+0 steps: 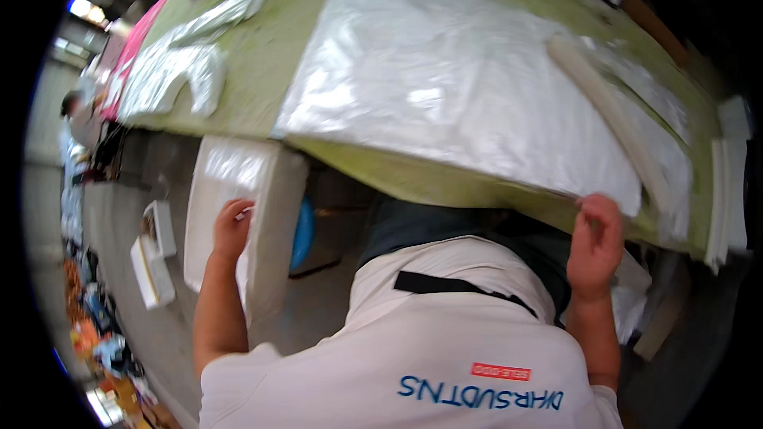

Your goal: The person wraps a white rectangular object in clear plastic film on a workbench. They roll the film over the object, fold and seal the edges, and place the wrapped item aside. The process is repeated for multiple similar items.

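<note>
A large sheet of shiny, whitish plastic film (445, 71) lies spread over the table, its near edge along the table's front. At that edge's right end my right hand (596, 250) is closed, thumb and fingers pinching the film near its corner. My left hand (231, 230) is raised to the left with its fingers curled together. A small white bit shows at its fingertips, too small to name. Behind that hand stands a thick white block (238, 167) wrapped in clear plastic; whether they touch I cannot tell.
A long beige strip (608, 111) lies across the film's right side. More crumpled film (179, 63) rests on the green table (254, 56) at the far left. White foam pieces (151, 262) are on the floor. Another person (82, 119) is at the far left.
</note>
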{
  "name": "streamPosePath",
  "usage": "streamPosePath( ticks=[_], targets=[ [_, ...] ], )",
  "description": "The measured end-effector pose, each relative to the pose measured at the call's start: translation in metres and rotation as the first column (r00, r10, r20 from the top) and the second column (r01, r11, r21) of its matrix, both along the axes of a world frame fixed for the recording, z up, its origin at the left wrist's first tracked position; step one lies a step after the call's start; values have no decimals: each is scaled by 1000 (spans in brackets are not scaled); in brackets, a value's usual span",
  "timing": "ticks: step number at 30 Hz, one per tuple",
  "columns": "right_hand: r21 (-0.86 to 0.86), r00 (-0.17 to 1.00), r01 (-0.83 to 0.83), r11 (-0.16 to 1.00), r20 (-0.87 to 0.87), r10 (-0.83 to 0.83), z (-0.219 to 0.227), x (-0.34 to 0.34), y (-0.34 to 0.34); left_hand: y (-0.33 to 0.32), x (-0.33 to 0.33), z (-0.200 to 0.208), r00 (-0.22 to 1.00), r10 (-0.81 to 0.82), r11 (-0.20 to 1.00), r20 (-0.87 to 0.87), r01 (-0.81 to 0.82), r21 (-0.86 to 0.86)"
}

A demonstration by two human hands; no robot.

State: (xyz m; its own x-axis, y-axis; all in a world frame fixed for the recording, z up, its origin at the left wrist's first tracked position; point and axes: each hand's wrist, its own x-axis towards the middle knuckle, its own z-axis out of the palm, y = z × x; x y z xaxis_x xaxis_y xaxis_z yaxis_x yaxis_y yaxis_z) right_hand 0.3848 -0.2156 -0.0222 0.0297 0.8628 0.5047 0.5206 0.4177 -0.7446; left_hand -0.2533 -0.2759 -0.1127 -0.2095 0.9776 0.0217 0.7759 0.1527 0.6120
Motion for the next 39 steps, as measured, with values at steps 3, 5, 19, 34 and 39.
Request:
streamPosePath(
  ticks=[3, 5, 19, 34, 39],
  targets=[
    [161, 799, 274, 948, 511, -317, 36, 56, 24, 10, 2, 18, 997, 68, 949, 25, -73, 308],
    [112, 689, 396, 911, 619, -376, 33, 93, 30, 44, 36, 49, 993, -46, 891, 111, -9, 453],
    [-130, 601, 553, 823, 746, -287, 23, 152, 13, 257, 263, 105, 840, -345, 933, -418, 356, -55],
    [-351, 955, 105, 931, -225, -193, 15, 58, -42, 252, 258, 105, 831, -254, 964, -495, 256, -65],
    [-510, 860, -134, 850, -487, -156, -3, 21, -42, 267, 274, 122, 762, -300, 856, -573, 481, 190]
  ],
)
